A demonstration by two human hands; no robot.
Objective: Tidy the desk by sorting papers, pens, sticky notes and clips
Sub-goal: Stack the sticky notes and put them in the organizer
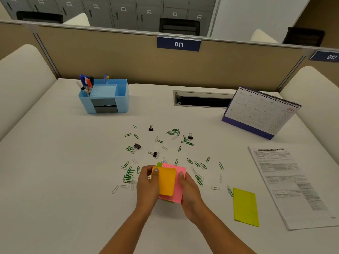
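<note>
Both hands, left hand [147, 187] & right hand [189, 191], grip a stack of sticky notes [169, 182] above the table [55, 180]; paper clips [165, 154] scattered just behind.

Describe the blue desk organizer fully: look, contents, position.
The desk organizer is a light blue, plastic-looking caddy with rounded corners, standing upright at the desk's far left near the partition. Its left compartment holds several pens and markers; two more pens stick up at the back. The middle and right compartments look empty. A dark grey drawer-like panel fills the front. Neither hand touches it.
</note>
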